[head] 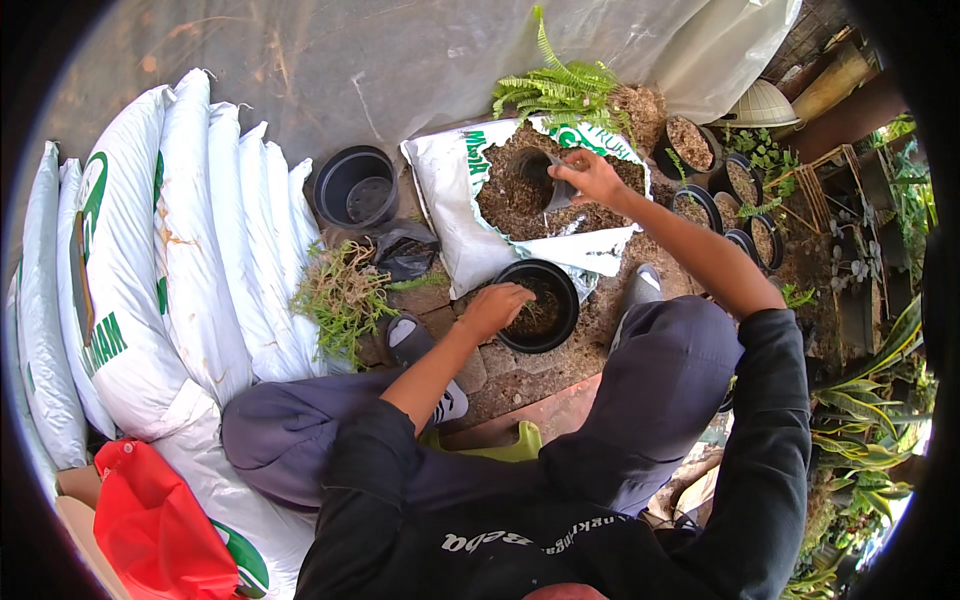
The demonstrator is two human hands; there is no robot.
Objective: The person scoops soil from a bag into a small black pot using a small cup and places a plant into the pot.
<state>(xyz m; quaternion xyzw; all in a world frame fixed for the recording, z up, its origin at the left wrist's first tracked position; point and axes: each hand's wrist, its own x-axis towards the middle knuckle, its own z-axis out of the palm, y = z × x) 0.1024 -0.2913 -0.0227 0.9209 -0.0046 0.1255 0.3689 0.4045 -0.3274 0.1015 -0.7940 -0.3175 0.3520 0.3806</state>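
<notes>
An opened white plastic sack (450, 195) lies before me, its torn top showing loose brown potting mix (502, 172). My right hand (589, 178) grips the rim of a dark plastic cup (559, 187), tilted with its mouth in the mix. Just below the sack stands a round black plastic pot (568, 315) with some mix inside. My left hand (496, 307) is over this pot's left side, its fingertips together at a small green sprig (529, 306); the fingers partly hide the stem.
Full white sacks (195, 247) stand along the left. An empty black pot (356, 187), a black plastic bag (405, 251) and uprooted plants (341, 300) lie left of the opened sack. A fern (562, 90) lies behind it; several filled pots (694, 206) stand right.
</notes>
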